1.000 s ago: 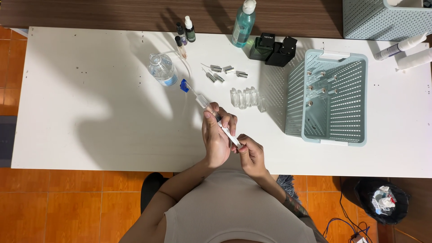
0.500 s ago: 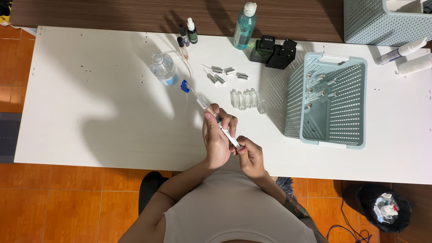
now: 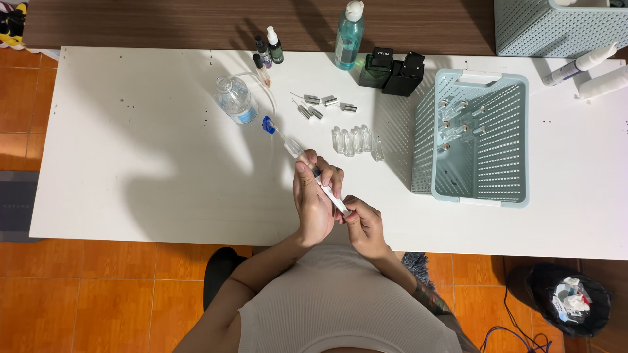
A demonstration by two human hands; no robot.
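- Gripping a syringe (image 3: 297, 151) barrel, the left hand (image 3: 315, 196) is clenched around it.
- Right hand (image 3: 364, 224) pinches its plunger (image 3: 333, 198) — above the white tabletop (image 3: 131, 163).

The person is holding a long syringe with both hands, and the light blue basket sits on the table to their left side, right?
Not quite. The head view shows the light blue basket on the table to the person's right side, not the left. The rest holds: the left hand and right hand both hold the long syringe.
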